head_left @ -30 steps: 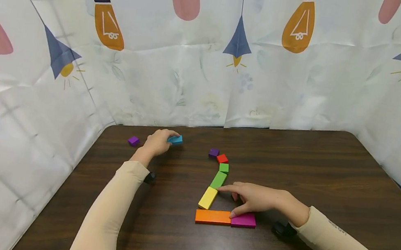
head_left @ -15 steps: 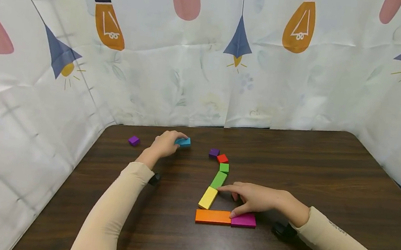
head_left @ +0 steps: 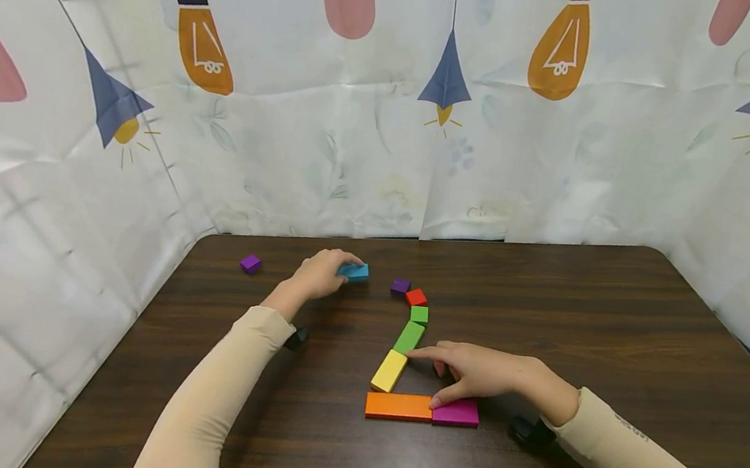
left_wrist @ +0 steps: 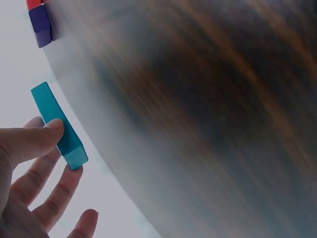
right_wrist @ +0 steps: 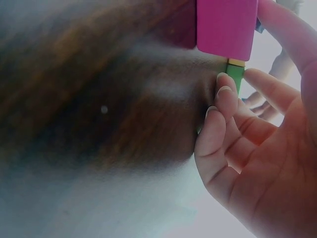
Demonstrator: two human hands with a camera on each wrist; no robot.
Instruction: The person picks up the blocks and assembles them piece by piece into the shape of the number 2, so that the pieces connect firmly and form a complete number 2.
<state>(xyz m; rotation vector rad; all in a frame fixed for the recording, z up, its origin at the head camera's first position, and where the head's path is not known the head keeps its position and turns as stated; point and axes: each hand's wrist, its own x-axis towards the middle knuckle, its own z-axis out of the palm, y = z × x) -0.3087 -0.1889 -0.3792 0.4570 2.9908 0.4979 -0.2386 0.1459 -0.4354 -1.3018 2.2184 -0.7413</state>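
Observation:
My left hand [head_left: 320, 274] pinches a blue rectangular block [head_left: 356, 272] near the far side of the table. In the left wrist view, the thumb lies on one face of that block and fingers lie behind it. My right hand [head_left: 481, 370] rests beside a row of blocks. Its thumb touches the magenta block [head_left: 456, 412] at the joint with the orange block [head_left: 399, 407]. The index finger reaches to where the yellow block [head_left: 389, 371] meets the long green block [head_left: 409, 337]; the other fingers are loosely curled.
Farther up the row lie a small green block [head_left: 419, 315], a red block [head_left: 416, 297] and a dark purple block [head_left: 400, 286]. A separate purple block [head_left: 250, 264] lies at the far left of the brown table [head_left: 581, 312]. A patterned curtain [head_left: 384, 150] hangs behind.
My left hand has moved to the right with the blue block, bringing it closer to the dark purple block. The right hand and the row of blocks stay put.

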